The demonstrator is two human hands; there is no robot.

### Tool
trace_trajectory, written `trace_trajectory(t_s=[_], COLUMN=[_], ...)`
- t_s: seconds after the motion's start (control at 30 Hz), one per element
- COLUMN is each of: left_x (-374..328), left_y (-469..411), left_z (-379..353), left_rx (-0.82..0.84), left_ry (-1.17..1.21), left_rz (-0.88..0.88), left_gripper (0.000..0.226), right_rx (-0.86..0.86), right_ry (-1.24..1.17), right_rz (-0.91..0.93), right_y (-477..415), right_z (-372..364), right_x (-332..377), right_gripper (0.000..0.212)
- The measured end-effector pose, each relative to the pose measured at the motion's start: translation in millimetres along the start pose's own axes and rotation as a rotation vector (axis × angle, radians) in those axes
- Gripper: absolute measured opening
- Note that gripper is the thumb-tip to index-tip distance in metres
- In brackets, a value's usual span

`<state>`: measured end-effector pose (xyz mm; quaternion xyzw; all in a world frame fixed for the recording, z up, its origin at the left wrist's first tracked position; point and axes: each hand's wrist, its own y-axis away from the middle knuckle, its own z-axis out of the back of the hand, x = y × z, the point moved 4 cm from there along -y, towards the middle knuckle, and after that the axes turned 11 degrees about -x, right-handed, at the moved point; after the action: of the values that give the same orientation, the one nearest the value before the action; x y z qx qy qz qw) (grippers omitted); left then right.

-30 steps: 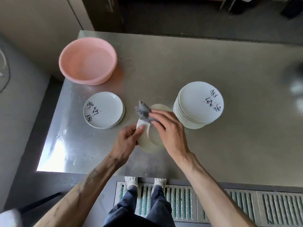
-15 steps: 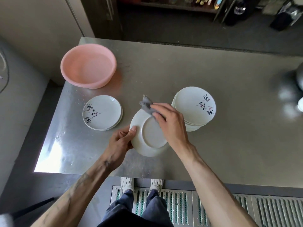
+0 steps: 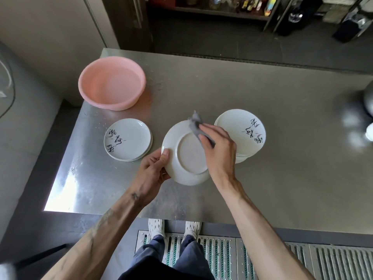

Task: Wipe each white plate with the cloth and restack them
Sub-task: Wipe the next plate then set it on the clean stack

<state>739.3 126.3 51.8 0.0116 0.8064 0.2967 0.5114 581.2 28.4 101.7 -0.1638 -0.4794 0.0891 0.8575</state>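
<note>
My left hand [image 3: 152, 170] grips the left rim of a white plate [image 3: 186, 156], held above the steel table with its underside facing me. My right hand [image 3: 220, 152] presses a grey cloth [image 3: 196, 125] onto the upper right part of that underside. To the right, a tall stack of white plates [image 3: 242, 131] with black brush lettering stands partly behind my right hand. On the left lies a short stack of plates [image 3: 129, 139], face up with the same lettering.
A pink plastic basin [image 3: 112, 83] stands at the table's back left. The steel table [image 3: 282, 178] ends at a front edge just above my shoes. A dark round object [image 3: 369, 100] sits at the far right edge. Shelves with bottles stand behind the table.
The plate has turned from nearly edge-on to showing its whole underside. The cloth in my right hand has slid across that underside. The camera view has tilted up, showing more of the room behind.
</note>
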Motion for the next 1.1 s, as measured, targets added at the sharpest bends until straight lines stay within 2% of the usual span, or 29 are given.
trace_trajectory(t_s=[0.13, 0.23, 0.33, 0.4, 0.53, 0.7, 0.77, 0.87, 1.0, 1.1], left_x=[5.9, 9.8, 11.8, 11.3, 9.7, 8.6, 6.4, 4.4, 3.5, 1.8], left_y=[-0.5, 1.2, 2.7, 1.9, -1.3, 0.4, -0.2, 0.8, 3.5, 3.8], left_z=[-3.4, -1.2, -1.6, -4.4, 0.0, 2.3, 2.5, 6.0, 14.1, 15.4], left_rx=[0.022, 0.017, 0.015, 0.013, -0.038, -0.066, -0.075, -0.071, -0.107, -0.120], left_ry=[0.028, 0.074, 0.083, 0.103, 0.179, 0.151, 0.178, 0.171, 0.141, 0.166], left_rz=[0.012, 0.026, 0.043, 0.048, 0.048, 0.059, 0.055, 0.043, 0.045, 0.040], left_gripper=[0.043, 0.042, 0.042, 0.041, 0.034, 0.036, 0.030, 0.031, 0.043, 0.043], right_rx=[0.110, 0.187, 0.069, 0.054, 0.227, 0.145, 0.218, 0.289, 0.184, 0.134], right_ry=[0.048, 0.028, 0.076, 0.071, 0.024, 0.080, 0.060, 0.039, 0.127, 0.135], right_rz=[0.231, 0.305, 0.146, 0.078, 0.259, 0.064, 0.157, 0.252, 0.176, 0.097], right_y=[20.6, 34.9, 20.9, 22.5, 48.9, 31.1, 47.3, 55.4, 15.4, 12.3], right_z=[-17.5, -15.1, -7.3, -9.8, -19.2, -13.0, -18.4, -18.1, -8.9, -1.1], right_x=[21.9, 16.0, 0.2, 5.1, 21.6, 8.8, 22.4, 23.9, 2.1, -9.6], right_gripper=[0.031, 0.032, 0.029, 0.029, 0.029, 0.029, 0.030, 0.032, 0.030, 0.029])
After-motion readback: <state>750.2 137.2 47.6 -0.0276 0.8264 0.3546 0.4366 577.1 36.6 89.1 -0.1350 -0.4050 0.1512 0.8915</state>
